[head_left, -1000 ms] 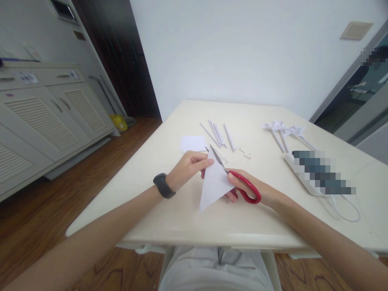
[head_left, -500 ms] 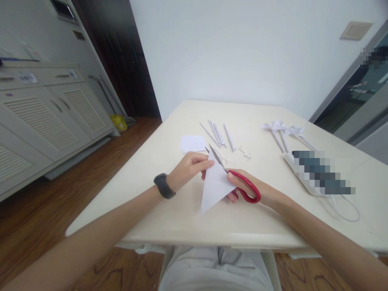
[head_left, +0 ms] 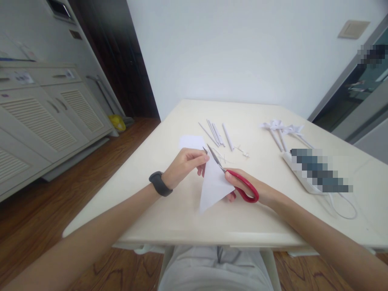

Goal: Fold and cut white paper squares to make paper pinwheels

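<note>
Head view: Left hand (head_left: 188, 162) pinches paper (head_left: 216, 182) by its far corner.
To the paper's right, right hand (head_left: 253, 181) grips scissors (head_left: 239, 176) pointing far left, blades (head_left: 215, 156) parted at that corner.

A yellow bag (head_left: 117, 123) lies beside the cabinet (head_left: 57, 115).
</note>
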Tool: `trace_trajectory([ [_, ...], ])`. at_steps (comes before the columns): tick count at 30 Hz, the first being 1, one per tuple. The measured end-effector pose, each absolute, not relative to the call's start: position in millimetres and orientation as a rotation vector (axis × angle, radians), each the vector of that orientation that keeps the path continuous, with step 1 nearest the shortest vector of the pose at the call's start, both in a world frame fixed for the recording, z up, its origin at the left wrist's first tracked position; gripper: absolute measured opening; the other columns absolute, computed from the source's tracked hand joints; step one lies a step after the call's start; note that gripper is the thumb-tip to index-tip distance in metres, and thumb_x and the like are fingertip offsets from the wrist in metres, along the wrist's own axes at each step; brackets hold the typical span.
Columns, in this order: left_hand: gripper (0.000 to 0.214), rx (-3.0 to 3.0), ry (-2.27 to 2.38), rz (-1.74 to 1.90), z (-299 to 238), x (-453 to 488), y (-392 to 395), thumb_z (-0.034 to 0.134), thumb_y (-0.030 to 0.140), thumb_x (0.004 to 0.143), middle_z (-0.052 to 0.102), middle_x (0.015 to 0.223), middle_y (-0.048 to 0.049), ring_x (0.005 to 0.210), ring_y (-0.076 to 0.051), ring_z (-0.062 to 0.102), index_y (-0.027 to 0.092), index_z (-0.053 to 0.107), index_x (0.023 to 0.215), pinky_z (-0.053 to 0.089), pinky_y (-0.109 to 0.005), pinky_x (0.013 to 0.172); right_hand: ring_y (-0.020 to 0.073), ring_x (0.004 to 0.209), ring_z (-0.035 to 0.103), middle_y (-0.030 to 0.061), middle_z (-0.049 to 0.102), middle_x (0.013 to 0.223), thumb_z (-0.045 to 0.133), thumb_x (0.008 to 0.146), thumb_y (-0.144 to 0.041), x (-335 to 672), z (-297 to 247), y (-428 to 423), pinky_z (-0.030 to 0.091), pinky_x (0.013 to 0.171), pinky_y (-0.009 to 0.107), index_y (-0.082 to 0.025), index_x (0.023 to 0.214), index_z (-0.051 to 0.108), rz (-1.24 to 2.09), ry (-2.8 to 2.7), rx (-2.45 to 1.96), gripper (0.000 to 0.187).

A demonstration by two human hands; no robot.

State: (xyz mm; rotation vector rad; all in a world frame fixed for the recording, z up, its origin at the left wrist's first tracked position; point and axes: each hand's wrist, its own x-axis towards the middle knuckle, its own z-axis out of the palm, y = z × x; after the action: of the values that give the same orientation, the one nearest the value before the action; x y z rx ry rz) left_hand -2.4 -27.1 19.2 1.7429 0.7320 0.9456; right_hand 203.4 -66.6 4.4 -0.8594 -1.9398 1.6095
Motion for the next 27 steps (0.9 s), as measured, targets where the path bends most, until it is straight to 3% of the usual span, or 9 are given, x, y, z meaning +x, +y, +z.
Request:
trace_trajectory([
  [27, 0.034, 1.808, 0.749, 0.961, 19.0, -1.8, -28.3, 0.049, 0.021, 0.084, 0.052, 0.051, 0.0013, 0.05, -0.009, 0.048, 0.013, 0.055, 0.052, 0.038, -0.022, 0.052, 0.012, 0.056, 0.046, -0.0005, 0.049, 0.06, 0.03, 0.091, -0.049, 204.0, 0.9, -65.8, 0.033, 0.051, 0.025, -0.017, 0.076, 0.051, 1.6, -1.956, -0.819, 0.041],
])
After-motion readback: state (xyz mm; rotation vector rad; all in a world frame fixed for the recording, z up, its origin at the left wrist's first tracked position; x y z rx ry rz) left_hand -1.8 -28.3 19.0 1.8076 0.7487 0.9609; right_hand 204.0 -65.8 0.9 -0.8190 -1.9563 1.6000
